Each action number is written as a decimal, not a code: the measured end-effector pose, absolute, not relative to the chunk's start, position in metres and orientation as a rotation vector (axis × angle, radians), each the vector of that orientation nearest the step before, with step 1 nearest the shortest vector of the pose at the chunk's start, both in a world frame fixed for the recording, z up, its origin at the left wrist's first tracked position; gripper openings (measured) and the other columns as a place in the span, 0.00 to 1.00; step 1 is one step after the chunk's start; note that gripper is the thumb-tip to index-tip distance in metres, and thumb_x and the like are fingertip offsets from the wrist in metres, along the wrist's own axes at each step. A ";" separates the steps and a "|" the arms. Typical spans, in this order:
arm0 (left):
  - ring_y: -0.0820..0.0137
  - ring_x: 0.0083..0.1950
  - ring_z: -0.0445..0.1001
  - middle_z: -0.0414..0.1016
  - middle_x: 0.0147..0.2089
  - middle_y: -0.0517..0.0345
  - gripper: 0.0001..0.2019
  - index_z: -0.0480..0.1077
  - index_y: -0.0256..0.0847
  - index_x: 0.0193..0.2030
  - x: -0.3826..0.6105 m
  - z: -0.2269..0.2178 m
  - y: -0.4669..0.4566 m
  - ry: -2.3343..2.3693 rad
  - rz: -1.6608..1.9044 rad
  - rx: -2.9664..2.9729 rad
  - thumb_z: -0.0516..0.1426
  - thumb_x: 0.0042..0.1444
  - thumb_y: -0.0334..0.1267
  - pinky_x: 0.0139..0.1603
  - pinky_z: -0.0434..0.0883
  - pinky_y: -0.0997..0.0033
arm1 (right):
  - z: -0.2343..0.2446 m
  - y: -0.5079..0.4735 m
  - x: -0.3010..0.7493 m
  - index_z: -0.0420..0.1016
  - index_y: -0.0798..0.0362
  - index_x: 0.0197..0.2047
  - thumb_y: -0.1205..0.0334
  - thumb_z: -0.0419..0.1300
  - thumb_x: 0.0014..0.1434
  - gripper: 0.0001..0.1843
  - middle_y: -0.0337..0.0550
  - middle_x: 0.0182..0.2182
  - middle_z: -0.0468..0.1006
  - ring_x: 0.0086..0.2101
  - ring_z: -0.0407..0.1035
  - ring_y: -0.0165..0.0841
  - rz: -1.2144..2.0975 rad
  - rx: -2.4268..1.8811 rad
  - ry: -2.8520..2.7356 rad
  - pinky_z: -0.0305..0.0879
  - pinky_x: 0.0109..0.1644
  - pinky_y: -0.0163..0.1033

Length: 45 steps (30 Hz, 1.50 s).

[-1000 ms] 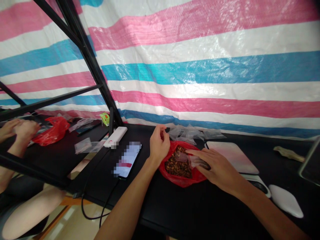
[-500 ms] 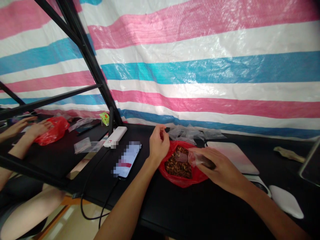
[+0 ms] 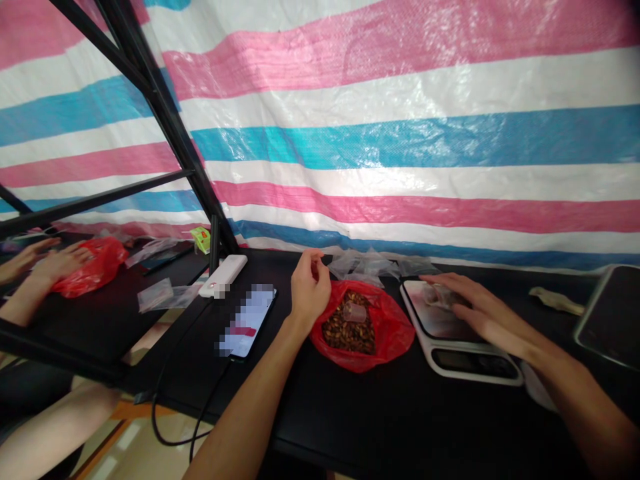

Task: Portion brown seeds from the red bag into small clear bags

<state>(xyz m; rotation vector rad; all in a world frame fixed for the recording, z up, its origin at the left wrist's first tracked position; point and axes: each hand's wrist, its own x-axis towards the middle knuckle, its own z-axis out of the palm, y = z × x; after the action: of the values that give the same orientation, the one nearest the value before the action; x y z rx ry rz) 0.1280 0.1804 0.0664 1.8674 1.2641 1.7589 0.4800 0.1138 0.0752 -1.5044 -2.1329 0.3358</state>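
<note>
Beside the left rim of a red plastic bag is my left hand, its fingers curled; what they may hold is hidden. Brown, seed-like pieces fill the bag, and a small clear cup lies on top of them. To the right, my right hand reaches over a white kitchen scale, fingers stretched and apart from the thumb. Under these fingers a small clear plastic bag with brownish contents rests on the scale's plate.
Clear plastic bags lie behind the red bag. A phone and white power bank with black cables sit left. Beyond the black frame, another person's hands touch a red bag. A dark-screened device stands far right.
My right hand has moved right from the red bag to the scale, and the small clear bag now lies on the plate. My left hand has kept its place beside the red bag.
</note>
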 end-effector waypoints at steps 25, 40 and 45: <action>0.69 0.41 0.76 0.76 0.41 0.56 0.08 0.69 0.42 0.47 0.128 0.069 0.179 1.265 1.774 1.867 0.52 0.65 0.30 0.44 0.72 0.71 | 0.077 0.111 0.491 0.73 0.44 0.63 0.62 0.55 0.57 0.29 0.49 0.61 0.76 0.61 0.69 0.51 0.337 -1.478 -2.001 0.61 0.67 0.59; 0.70 0.40 0.75 0.76 0.41 0.56 0.08 0.69 0.42 0.47 0.130 0.070 0.176 1.250 1.773 1.886 0.51 0.66 0.31 0.42 0.71 0.72 | 0.070 0.115 0.485 0.69 0.45 0.66 0.68 0.58 0.49 0.38 0.48 0.55 0.79 0.53 0.75 0.48 0.296 -1.522 -2.072 0.70 0.58 0.57; 0.69 0.41 0.76 0.76 0.41 0.56 0.08 0.69 0.42 0.47 0.129 0.071 0.176 1.255 1.777 1.888 0.51 0.66 0.30 0.44 0.72 0.71 | 0.076 0.113 0.469 0.76 0.48 0.55 0.62 0.59 0.59 0.19 0.47 0.46 0.82 0.45 0.77 0.44 0.303 -1.462 -2.026 0.74 0.51 0.50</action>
<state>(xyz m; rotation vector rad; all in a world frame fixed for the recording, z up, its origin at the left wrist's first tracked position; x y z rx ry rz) 0.1292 0.1761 0.0713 1.8879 1.2552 1.7775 0.4693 0.1128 0.0763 -1.4622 -2.0265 0.3032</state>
